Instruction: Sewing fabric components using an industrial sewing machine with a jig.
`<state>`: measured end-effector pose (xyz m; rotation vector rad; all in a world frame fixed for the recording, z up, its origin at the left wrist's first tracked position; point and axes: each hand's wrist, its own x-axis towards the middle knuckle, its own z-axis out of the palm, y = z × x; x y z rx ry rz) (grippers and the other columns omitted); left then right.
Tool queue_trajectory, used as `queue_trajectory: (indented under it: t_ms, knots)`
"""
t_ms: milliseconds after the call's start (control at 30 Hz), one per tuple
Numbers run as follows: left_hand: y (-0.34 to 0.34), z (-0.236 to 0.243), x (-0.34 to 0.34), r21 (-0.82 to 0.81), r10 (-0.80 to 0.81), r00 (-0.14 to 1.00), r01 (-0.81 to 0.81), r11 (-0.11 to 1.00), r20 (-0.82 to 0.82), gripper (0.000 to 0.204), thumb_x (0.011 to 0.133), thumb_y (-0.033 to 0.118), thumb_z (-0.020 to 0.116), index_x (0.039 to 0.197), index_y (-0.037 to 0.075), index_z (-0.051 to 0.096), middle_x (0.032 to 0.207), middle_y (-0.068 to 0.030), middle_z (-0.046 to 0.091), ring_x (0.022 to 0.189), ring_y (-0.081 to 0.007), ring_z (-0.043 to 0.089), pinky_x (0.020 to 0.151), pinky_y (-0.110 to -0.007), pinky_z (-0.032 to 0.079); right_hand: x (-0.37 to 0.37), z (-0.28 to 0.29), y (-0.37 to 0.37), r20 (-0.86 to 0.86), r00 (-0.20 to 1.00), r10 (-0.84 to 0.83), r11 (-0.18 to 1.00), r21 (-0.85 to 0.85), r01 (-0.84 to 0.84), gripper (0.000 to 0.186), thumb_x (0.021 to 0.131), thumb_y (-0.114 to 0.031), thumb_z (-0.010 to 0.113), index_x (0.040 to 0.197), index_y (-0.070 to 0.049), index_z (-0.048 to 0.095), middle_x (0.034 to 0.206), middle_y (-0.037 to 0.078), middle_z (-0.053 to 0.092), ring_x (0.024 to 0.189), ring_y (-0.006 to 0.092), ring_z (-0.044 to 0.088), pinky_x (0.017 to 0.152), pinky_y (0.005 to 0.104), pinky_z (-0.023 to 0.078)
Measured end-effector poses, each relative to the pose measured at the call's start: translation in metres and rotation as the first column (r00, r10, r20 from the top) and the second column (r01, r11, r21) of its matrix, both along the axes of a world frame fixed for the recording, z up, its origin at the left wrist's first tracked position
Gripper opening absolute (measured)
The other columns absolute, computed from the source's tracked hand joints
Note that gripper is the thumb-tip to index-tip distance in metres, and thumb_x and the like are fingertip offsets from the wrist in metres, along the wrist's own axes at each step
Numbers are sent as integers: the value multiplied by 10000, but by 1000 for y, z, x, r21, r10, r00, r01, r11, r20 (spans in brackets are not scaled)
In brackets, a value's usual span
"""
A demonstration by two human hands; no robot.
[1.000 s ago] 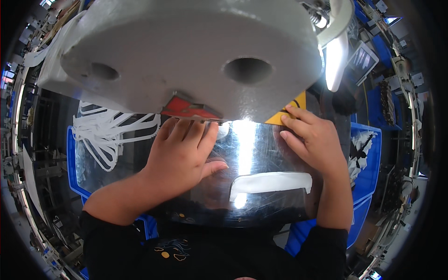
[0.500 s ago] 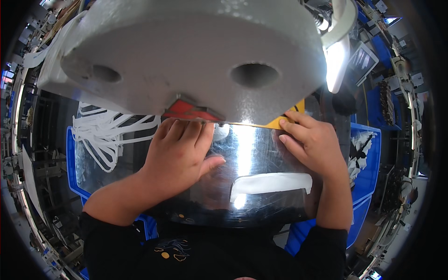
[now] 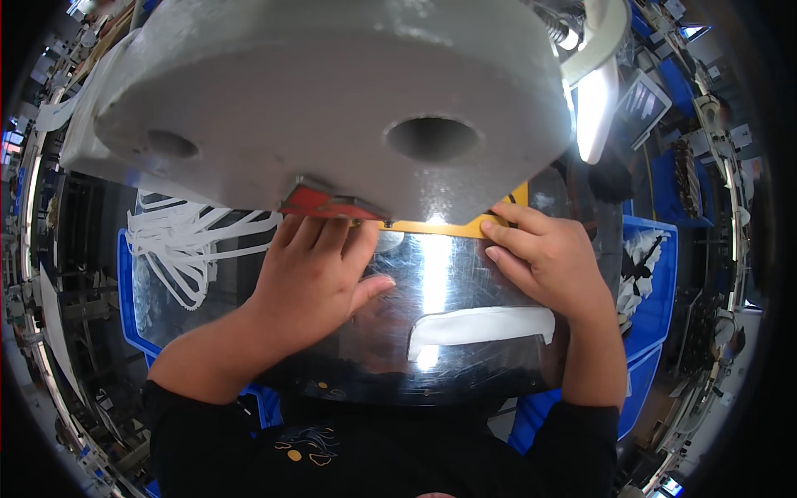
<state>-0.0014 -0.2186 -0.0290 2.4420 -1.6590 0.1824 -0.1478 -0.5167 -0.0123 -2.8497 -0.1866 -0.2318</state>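
Observation:
My left hand [image 3: 309,267] lies palm down with its fingers stretched forward, their tips hidden at the front edge of a big grey machine head [image 3: 274,108]. A red piece in a metal bracket [image 3: 322,202] sits just above those fingers, while the thumb points aside, free of anything. My right hand [image 3: 544,257] rests its fingertips against a yellow strip [image 3: 440,228] with dark marks, under the machine's edge. Its thumb is apart from the strip. Nearer me, a white curved fabric-like piece [image 3: 481,325] lies on the shiny metal table [image 3: 357,369].
Bundled white strips [image 3: 187,241] lie at the left over a blue bin [image 3: 126,290]. White and black scraps [image 3: 638,282] fill another blue bin [image 3: 671,286] on the right. A bright lamp [image 3: 591,116] hangs beside the machine head.
My right hand has shifted slightly left along the yellow strip, and more of the strip shows between my hands. The machine head appears a little further left in view.

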Motion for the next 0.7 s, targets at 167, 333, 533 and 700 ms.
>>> queue_trajectory:
  t_ms: [167, 333, 533, 700]
  knots:
    - [0, 0, -1, 30, 15, 999, -14, 999, -33, 709, 914, 494, 849, 1413, 40, 632, 1378, -159, 561, 1341, -354, 550, 1186, -533, 452, 2, -4, 2, 9, 1000, 8, 1000, 27, -8, 239, 962, -236, 809, 1172, -126, 847, 1304, 55, 798, 892, 235, 791, 753, 355, 620]
    - [0, -1, -1, 46, 20, 998, -17, 999, -66, 710, 904, 483, 861, 1410, 44, 627, 1415, -167, 525, 1351, -366, 537, 1194, -537, 444, 3, -5, 4, 15, 1000, 22, 998, 59, -22, 245, 957, -228, 816, 1180, -129, 845, 1316, 47, 797, 883, 232, 791, 751, 350, 622]
    - [0, 1, -2, 19, 19, 997, -18, 1000, -69, 685, 914, 457, 861, 1413, 50, 628, 1423, -168, 511, 1361, -388, 516, 1188, -556, 436, 5, -7, 9, -12, 999, 45, 990, 134, -43, 303, 951, -234, 824, 1236, -133, 835, 1363, 43, 784, 896, 227, 795, 760, 337, 626]
    - [1, 1, -1, 28, 30, 995, -27, 999, -99, 672, 904, 458, 868, 1395, 59, 643, 1441, -183, 495, 1366, -423, 504, 1175, -576, 431, 4, -6, 12, -90, 992, 85, 984, 163, -70, 353, 961, -221, 810, 1305, -144, 811, 1435, 8, 759, 923, 217, 799, 778, 334, 632]
